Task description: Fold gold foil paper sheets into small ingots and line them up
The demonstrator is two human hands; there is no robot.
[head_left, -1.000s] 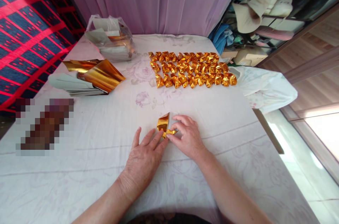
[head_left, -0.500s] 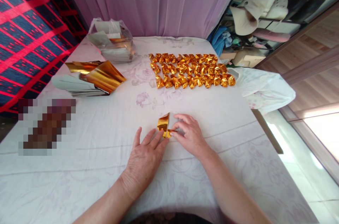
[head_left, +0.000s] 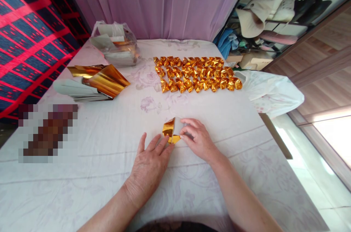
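A partly folded sheet of gold foil paper (head_left: 168, 127) lies on the table, its gold side showing at the left and bottom and its pale back at the right. My left hand (head_left: 150, 158) rests flat with fingers spread, the index fingertip pressing on the paper's lower left part. At the paper's right edge, my right hand (head_left: 197, 137) has thumb and fingers curled together on the corner of the lower gold flap. Beyond both hands stand several folded gold paper pieces (head_left: 197, 85) in three rows.
A fanned stack of gold foil sheets (head_left: 109, 82) lies at the left, with a clear plastic bag (head_left: 127, 36) of more sheets behind it. A blurred-out item (head_left: 51, 129) is at the left edge. A white bag (head_left: 279, 91) hangs past the table's right edge, near shelves.
My right fingers have slid slightly right along the lower flap, so more of its gold corner shows. The left hand stays in place on the paper.
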